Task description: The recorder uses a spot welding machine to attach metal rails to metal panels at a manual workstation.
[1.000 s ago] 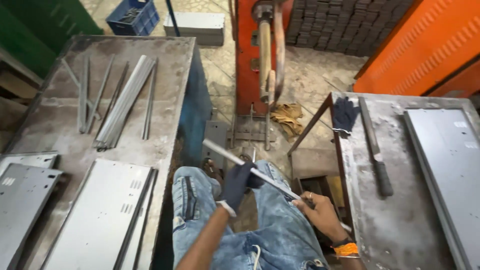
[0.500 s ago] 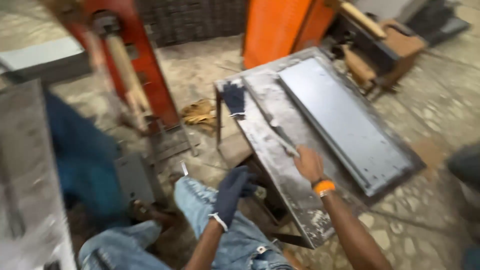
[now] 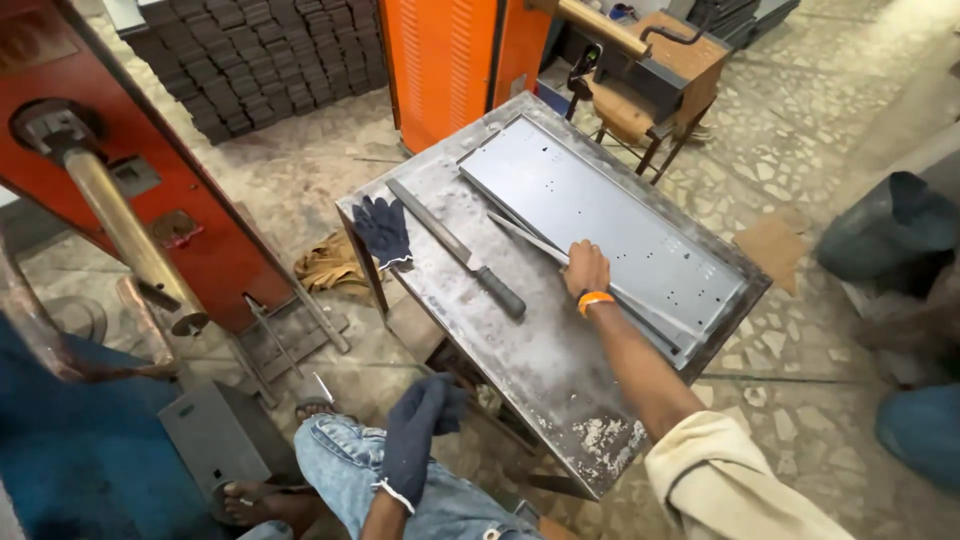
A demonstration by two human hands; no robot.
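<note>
My right hand (image 3: 586,270), bare with an orange wristband, rests on a long thin metal strip (image 3: 527,237), fingers curled over it. The strip lies on the worn metal table (image 3: 520,370), along the near edge of a flat grey perforated sheet panel (image 3: 600,215). My left hand (image 3: 413,432) wears a dark blue glove and hangs loose above my knee in blue jeans, holding nothing. A long file with a black handle (image 3: 455,248) lies on the table to the left of the strip. A spare dark glove (image 3: 383,229) sits at the table's far left corner.
An orange-red machine with a metal arm (image 3: 120,235) stands to the left, and its grey base (image 3: 215,435) is by my foot. An orange cabinet (image 3: 450,55) and stacked dark parts (image 3: 260,65) are behind. Another person's dark clothing (image 3: 900,300) shows at the right.
The view swung from the left table to the right one. The strip, held in both hands over my lap a second ago, now lies on the table under my right hand; my left hand has dropped to my knee.
</note>
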